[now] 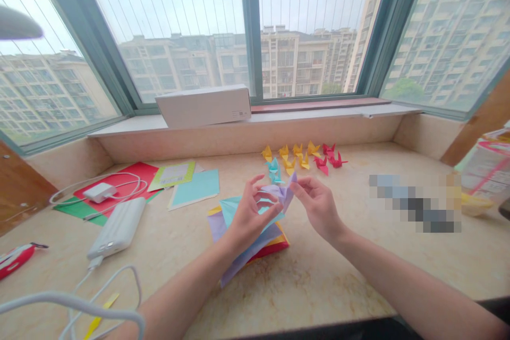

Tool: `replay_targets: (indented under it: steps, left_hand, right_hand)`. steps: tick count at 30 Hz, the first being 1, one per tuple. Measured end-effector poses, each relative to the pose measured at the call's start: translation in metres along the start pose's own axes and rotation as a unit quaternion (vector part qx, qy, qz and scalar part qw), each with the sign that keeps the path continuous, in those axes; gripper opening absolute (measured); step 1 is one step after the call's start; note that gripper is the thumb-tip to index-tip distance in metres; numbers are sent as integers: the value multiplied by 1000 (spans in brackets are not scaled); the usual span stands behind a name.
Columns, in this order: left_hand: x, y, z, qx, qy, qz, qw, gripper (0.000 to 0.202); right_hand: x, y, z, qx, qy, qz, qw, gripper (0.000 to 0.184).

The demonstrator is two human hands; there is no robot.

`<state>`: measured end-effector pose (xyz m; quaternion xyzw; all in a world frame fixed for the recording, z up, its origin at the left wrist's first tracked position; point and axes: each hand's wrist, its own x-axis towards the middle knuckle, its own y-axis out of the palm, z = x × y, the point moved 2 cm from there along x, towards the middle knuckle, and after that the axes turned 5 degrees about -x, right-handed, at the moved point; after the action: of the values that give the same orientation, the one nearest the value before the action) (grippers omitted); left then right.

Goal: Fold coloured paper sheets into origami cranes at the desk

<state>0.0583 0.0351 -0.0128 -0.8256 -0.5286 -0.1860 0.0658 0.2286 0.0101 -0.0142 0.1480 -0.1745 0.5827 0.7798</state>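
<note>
A small lavender folded paper crane [286, 194] is held up between my two hands. My left hand [255, 207] grips its left side, thumb below and fingers curved above. With thumb and forefinger, my right hand [316, 202] pinches the upright point on its right. Beneath them lies a loose stack of coloured paper [255, 247] in purple, light blue, yellow and red, partly covered by my left hand. Just behind the hands stand light blue paper cranes [274, 169]. Farther back are several yellow cranes [298, 153] and several red cranes [329, 158].
Left of the hands lie light blue sheets [199, 188], red paper [139, 172], a white charger [99, 192], a white power bank [117, 227] and looped cables. A white box [205, 106] rests on the window sill. On the right are a blurred-out patch [414, 204] and a plastic package [488, 170].
</note>
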Motion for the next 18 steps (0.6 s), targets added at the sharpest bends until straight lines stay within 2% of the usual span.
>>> replay_targets:
  steps: [1,3,6,10,15,18]
  left_hand:
    - [0,0,1,10,2,7,1000,66]
    - [0,0,0,73,9,25,997,45]
    - [-2,0,-7,174,19,36,984,20]
    - [-4,0,-14,184,32,23,982,23]
    - [-7,3,-10,152,11,53,987,19]
    - [-6,3,-8,146,3,33,989,16]
  right_hand:
    - [-1,1,2,11,17,9,1000,26]
    - [-2,2,5,33,42,27,998,28]
    - [-2,3,7,48,49,42,997,30]
    - [2,2,1,62,51,49,996,30]
    - [3,3,-7,85,81,82,990,32]
    - [3,5,-8,95,87,78,989,36]
